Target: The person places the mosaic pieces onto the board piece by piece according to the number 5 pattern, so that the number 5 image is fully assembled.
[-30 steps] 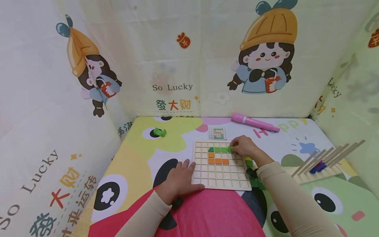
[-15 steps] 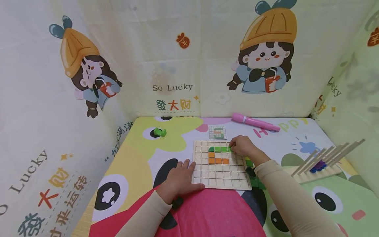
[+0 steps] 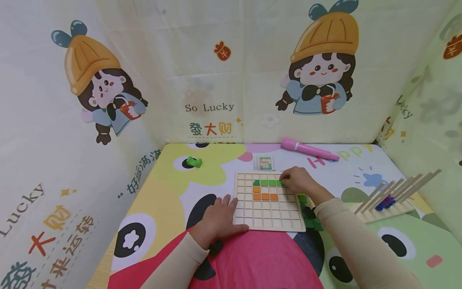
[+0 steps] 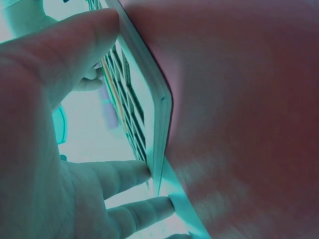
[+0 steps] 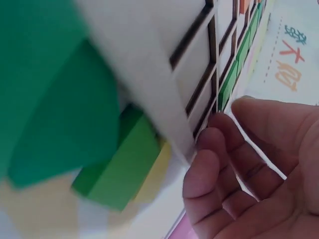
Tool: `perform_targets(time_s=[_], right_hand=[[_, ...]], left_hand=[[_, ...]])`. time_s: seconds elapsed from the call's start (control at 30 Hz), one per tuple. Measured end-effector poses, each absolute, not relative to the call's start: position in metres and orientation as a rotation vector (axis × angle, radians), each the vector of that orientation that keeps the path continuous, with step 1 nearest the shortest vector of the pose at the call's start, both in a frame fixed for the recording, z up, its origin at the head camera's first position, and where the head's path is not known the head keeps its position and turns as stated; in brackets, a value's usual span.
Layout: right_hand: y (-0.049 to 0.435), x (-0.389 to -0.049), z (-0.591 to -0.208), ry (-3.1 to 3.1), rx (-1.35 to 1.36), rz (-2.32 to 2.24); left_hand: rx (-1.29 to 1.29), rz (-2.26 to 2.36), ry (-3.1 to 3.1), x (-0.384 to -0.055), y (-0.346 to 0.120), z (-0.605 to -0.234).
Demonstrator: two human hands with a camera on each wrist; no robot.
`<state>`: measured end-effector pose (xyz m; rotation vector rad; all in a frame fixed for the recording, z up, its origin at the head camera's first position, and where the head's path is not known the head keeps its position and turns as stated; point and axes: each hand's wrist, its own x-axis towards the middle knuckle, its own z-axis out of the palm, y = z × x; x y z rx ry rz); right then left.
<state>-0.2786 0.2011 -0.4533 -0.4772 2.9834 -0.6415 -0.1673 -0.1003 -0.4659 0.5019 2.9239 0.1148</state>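
Note:
A wooden grid board (image 3: 268,216) lies flat, its cells partly filled. One row has a dark green rounded tile (image 3: 256,183) and several light green square tiles (image 3: 268,182); below sit orange tiles (image 3: 265,196). My left hand (image 3: 218,221) rests at the board's near left corner, fingers straight against the left side, thumb along the front edge. At the right end of the green row, my right hand (image 3: 296,179) pinches a green square tile (image 5: 228,85) between thumb and curled fingers, low at the grid. The fingertips partly hide that tile in the head view.
Loose green blocks (image 3: 311,218) lie beside the board's right edge. Behind the board are a small pattern card (image 3: 264,162) and a pink marker-like stick (image 3: 310,150). A green block (image 3: 194,161) sits far left; a wooden peg rack (image 3: 400,208) stands right.
The head view has shifted slightly. Both hands stay almost where they were, with the right fingertips still at the end of the green row.

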Motion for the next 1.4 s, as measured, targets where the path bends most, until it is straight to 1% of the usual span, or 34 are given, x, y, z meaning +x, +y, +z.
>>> perform_targets(time_s=[0.3, 0.53, 0.67, 0.83, 1.1, 1.4], right_hand=[[0.225, -0.261, -0.448, 2.967, -0.422, -0.713], [0.241, -0.248, -0.447, 2.988, -0.512, -0.585], [0.246, -0.243, -0.445, 2.957, -0.520, -0.563], [0.249, -0.238, -0.444, 2.921, -0.516, -0.535], [0.250, -0.237, -0.446, 2.911, -0.597, -0.481], [0.250, -0.238, -0.449, 2.900, -0.540, -0.495]], left_hand=[[0.508, 0.133, 2.913, -0.170, -0.101, -0.468], [0.508, 0.136, 2.910, -0.169, -0.103, -0.467], [0.509, 0.148, 2.911, -0.169, -0.104, -0.466], [0.518, 0.152, 2.917, -0.168, -0.104, -0.467], [0.517, 0.158, 2.917, -0.168, -0.103, -0.469], [0.517, 0.151, 2.916, -0.169, -0.103, -0.470]])
